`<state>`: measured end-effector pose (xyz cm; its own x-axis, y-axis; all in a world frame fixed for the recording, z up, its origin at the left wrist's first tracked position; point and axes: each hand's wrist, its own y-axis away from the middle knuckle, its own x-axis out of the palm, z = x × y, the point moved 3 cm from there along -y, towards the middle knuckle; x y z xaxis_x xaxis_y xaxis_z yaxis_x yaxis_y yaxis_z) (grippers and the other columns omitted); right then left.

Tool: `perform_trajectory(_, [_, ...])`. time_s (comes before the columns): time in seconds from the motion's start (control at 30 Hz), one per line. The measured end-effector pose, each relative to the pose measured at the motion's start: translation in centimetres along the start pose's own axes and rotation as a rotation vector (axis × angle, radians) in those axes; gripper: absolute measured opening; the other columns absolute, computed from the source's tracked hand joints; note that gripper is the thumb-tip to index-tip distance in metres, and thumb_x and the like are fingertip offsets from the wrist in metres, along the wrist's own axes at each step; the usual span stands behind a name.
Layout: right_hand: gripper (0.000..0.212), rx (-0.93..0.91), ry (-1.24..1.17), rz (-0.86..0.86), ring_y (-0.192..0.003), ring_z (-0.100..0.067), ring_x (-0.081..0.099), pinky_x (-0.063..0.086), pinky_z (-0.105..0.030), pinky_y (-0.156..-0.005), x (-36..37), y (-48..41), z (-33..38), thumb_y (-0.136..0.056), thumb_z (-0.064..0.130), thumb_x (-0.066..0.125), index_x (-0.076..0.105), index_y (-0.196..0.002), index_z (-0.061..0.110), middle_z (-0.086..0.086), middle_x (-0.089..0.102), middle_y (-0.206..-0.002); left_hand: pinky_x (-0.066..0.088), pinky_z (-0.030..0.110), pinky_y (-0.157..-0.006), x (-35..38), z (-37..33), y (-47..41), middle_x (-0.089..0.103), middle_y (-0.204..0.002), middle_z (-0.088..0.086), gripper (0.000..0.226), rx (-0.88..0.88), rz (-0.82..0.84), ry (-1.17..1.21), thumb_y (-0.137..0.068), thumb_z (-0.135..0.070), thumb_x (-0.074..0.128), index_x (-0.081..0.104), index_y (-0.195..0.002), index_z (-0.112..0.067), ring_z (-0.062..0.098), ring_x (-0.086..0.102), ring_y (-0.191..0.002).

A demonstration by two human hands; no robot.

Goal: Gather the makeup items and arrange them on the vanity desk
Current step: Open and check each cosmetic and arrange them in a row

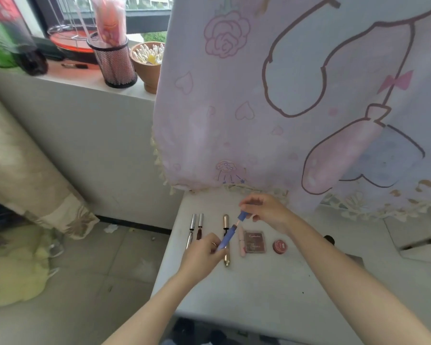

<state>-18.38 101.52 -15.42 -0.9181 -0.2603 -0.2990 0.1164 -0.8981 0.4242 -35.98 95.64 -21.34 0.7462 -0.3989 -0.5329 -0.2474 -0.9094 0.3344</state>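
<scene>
My left hand (201,252) grips a blue tube (227,237) above the white vanity desk (259,290). My right hand (265,210) pinches its blue cap (242,216), pulled a little off the tube, with a thin pale wand showing between them. On the desk lie two silver pens (194,226), side by side, a gold tube (226,221), a pink tube (241,242), a brown eyeshadow palette (254,242) and a small red round pot (279,246), all in a row.
A pink cartoon cloth (284,108) hangs over the back of the desk. On the windowsill at left stand a mesh pen holder (114,61) and a brown cup of cotton swabs (148,63). The desk's left edge drops to a tiled floor.
</scene>
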Motion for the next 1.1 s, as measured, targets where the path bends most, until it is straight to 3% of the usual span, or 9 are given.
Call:
perform_trajectory(0.1, [0.025, 0.038, -0.005, -0.060, -0.066, -0.009, 0.053, 0.040, -0.018, -0.059, 1.0, -1.1, -1.0, -0.085, -0.002, 0.056, 0.058, -0.072, 0.019, 0.000, 0.058, -0.073, 0.048, 0.036, -0.067, 1.1, 0.9, 0.3, 0.071, -0.087, 0.007, 0.018, -0.043, -0.030, -0.015, -0.085, -0.033, 0.055, 0.054, -0.086, -0.016, 0.026, 0.063, -0.081])
perform_trajectory(0.23, [0.026, 0.068, -0.070, 0.006, -0.072, -0.009, 0.055, 0.046, -0.018, -0.067, 1.9, -2.1, -1.6, -0.084, -0.012, 0.050, 0.058, -0.091, 0.011, -0.001, 0.056, -0.076, 0.046, 0.033, -0.068, 2.1, 1.5, 0.4, 0.070, -0.090, 0.009, 0.022, -0.099, -0.040, -0.007, -0.087, -0.034, 0.053, 0.055, -0.092, -0.013, 0.026, 0.063, -0.083])
perform_trajectory(0.37, [0.030, 0.101, -0.037, 0.046, -0.088, -0.016, 0.055, 0.046, -0.023, -0.078, 2.6, -3.3, -2.5, -0.086, 0.004, 0.058, 0.055, -0.114, 0.011, -0.003, 0.055, -0.091, 0.044, 0.031, -0.065, 2.9, 2.3, 0.3, 0.065, -0.085, 0.006, 0.023, -0.167, -0.115, -0.063, -0.089, -0.036, 0.049, 0.055, -0.091, -0.013, 0.021, 0.057, -0.074])
perform_trajectory(0.57, [0.023, 0.232, 0.051, -0.220, -0.095, -0.018, 0.050, 0.037, -0.027, -0.082, 2.7, -4.2, -6.5, -0.091, 0.015, 0.050, 0.058, -0.109, 0.004, -0.006, 0.054, -0.103, 0.045, 0.028, -0.076, 3.8, 2.1, -1.4, 0.059, -0.106, 0.004, 0.030, -0.235, -0.369, -0.344, -0.086, -0.034, 0.053, 0.063, -0.098, -0.008, 0.018, 0.048, -0.102])
perform_trajectory(0.7, [0.020, 0.264, 0.241, -0.345, -0.097, -0.026, 0.057, 0.034, -0.022, -0.074, 2.7, -3.4, -9.7, -0.088, 0.008, 0.048, 0.064, -0.098, -0.001, -0.016, 0.063, -0.105, 0.046, 0.027, -0.048, 4.6, 1.5, -2.4, 0.062, -0.066, 0.004, 0.034, -0.208, -0.318, -0.534, -0.043, -0.033, 0.087, 0.065, -0.056, -0.010, 0.020, 0.060, -0.063])
perform_trajectory(0.77, [0.022, 0.268, 0.310, -0.357, -0.101, -0.031, 0.058, 0.036, -0.024, -0.073, 2.5, -3.0, -10.8, -0.088, 0.010, 0.050, 0.065, -0.097, -0.002, -0.020, 0.063, -0.108, 0.046, 0.026, -0.046, 5.0, 2.0, -2.5, 0.062, -0.063, 0.002, 0.036, -0.211, -0.318, -0.591, -0.038, -0.034, 0.088, 0.064, -0.052, -0.012, 0.018, 0.060, -0.059])
perform_trajectory(0.93, [0.021, 0.234, 0.367, -0.331, -0.083, -0.025, 0.056, 0.027, -0.027, -0.054, 2.6, -2.4, -11.4, -0.090, 0.013, 0.049, 0.064, -0.078, 0.005, -0.017, 0.059, -0.084, 0.039, 0.030, -0.087, 6.0, 3.6, -2.9, 0.051, -0.120, 0.005, 0.035, -0.286, -0.283, -0.635, -0.090, -0.037, 0.044, 0.059, -0.107, -0.011, 0.021, 0.045, -0.111])
perform_trajectory(1.0, [0.026, 0.223, 0.393, -0.320, -0.076, -0.023, 0.052, 0.028, -0.025, -0.051, 2.9, -2.4, -11.6, -0.090, 0.013, 0.047, 0.056, -0.066, 0.011, -0.014, 0.055, -0.078, 0.036, 0.030, -0.088, 6.1, 3.6, -3.0, 0.048, -0.122, 0.005, 0.036, -0.277, -0.293, -0.653, -0.091, -0.037, 0.039, 0.057, -0.109, -0.011, 0.021, 0.042, -0.113])
perform_trajectory(1.1, [0.019, 0.198, 0.412, -0.291, -0.075, -0.022, 0.052, 0.034, -0.025, -0.060, 3.3, -2.6, -11.7, -0.089, 0.010, 0.047, 0.058, -0.073, 0.009, -0.017, 0.060, -0.083, 0.035, 0.031, -0.087, 6.1, 3.4, -3.3, 0.048, -0.121, 0.005, 0.040, -0.269, -0.278, -0.691, -0.092, -0.041, 0.037, 0.057, -0.110, -0.011, 0.022, 0.042, -0.112])
